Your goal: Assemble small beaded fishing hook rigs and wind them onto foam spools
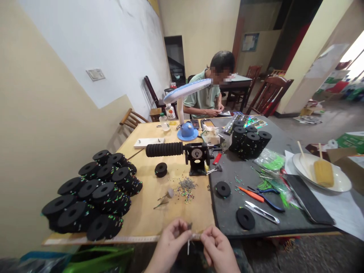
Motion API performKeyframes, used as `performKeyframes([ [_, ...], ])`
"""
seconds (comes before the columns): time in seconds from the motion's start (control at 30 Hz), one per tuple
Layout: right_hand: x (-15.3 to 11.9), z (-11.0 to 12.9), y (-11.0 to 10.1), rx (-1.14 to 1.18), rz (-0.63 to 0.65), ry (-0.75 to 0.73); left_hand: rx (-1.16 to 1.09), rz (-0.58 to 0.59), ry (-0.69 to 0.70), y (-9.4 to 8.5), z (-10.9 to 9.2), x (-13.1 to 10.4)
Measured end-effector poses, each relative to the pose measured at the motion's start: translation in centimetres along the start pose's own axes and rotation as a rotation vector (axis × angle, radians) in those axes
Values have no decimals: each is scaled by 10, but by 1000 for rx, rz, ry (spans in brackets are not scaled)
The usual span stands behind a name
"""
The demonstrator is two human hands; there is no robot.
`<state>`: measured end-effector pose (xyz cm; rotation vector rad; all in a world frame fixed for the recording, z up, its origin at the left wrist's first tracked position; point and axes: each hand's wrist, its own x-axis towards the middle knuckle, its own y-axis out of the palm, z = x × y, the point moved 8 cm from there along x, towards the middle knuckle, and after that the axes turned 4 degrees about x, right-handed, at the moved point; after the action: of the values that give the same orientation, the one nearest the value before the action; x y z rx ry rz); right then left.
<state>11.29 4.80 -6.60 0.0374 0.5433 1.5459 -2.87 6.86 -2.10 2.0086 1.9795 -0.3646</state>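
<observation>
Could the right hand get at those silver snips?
Probably yes: the silver snips lie uncovered ahead and to the right of the right hand. A low black disc sits partly between, but the hand could likely pass over it.

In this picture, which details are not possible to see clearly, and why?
All in the head view:
What the right hand may pinch: hidden by its own curl.
White stick at the left hand: partly covered by that hand.
Colored beads: too small to count.
Green plastic item: cut off by the bottom edge.
</observation>
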Motion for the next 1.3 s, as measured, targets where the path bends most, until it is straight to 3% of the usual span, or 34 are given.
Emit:
performKeyframes([
  [0.17, -2, 6, 4, -19, -6, 14, -33, 50, -120, 11, 17, -6],
  [0.4, -6, 22, 9, -51, -19, 17, 17, 49, -63, 17, 14, -10],
  [0.73, -6, 22, 7, -121, -18, -4, 103, 92, -10, 25, 5, -13],
  [0.87, -6, 21, 8, -130, 1, -21, 53, 111, -33, 26, 9, -13],
  [1.13, -9, 16, 8, -35, -11, 7, -215, 148, -142, 31, 45, -9],
  [1.3, -13, 16, 8, -12, 7, 44, -205, 177, -146, 35, 39, -17],
])
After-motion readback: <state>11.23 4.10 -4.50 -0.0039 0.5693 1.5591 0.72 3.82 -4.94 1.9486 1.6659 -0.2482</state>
